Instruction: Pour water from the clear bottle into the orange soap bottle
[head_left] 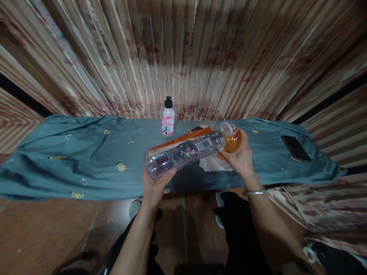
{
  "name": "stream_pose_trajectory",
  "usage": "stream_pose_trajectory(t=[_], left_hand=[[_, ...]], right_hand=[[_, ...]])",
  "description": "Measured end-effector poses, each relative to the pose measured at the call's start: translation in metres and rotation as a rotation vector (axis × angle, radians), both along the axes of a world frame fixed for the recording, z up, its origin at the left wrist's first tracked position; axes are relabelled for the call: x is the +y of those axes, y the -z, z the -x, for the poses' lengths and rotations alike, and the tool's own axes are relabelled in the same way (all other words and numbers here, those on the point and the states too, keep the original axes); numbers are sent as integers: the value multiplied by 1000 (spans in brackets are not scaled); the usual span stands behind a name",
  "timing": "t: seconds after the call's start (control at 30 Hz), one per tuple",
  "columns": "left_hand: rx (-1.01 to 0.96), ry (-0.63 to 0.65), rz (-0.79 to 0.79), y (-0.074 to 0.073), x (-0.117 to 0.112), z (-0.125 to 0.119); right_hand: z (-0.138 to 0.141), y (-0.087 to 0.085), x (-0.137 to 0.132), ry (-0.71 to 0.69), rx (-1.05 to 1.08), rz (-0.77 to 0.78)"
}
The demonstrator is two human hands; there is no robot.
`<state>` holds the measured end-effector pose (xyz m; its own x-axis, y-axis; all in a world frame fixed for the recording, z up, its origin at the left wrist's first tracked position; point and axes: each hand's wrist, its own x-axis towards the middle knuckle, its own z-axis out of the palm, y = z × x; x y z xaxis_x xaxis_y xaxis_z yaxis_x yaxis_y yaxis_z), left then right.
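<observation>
My left hand (156,185) grips the base of a clear plastic water bottle (183,152), tipped almost flat with its mouth toward the right. My right hand (241,156) is wrapped round a small orange cup (233,140) held at the bottle's mouth. Both are above a table covered with a blue-grey cloth (86,160). An orange and white flat pack (183,139) lies under the bottle. A white tissue (213,164) lies below the cup.
A small pump bottle with a black cap and pink label (168,118) stands at the table's back edge. A black phone (295,148) lies on the cloth at the right. Striped curtains hang behind. My legs and the brown tiled floor are below.
</observation>
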<state>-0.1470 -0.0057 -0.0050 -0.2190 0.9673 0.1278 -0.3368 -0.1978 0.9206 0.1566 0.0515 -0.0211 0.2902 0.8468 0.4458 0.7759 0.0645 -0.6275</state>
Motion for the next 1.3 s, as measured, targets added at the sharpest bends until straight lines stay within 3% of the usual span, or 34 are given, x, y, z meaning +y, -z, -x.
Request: stream_pose_trajectory(t=[0.53, 1.03, 1.3], left_hand=[[12, -15, 10, 3, 2, -4], [52, -22, 19, 9, -2, 8], [25, -105, 78, 11, -10, 3]], right_hand=[[-3, -3, 5, -5, -4, -48], [7, -4, 2, -27, 79, 12], [11, -5, 1, -40, 97, -25]])
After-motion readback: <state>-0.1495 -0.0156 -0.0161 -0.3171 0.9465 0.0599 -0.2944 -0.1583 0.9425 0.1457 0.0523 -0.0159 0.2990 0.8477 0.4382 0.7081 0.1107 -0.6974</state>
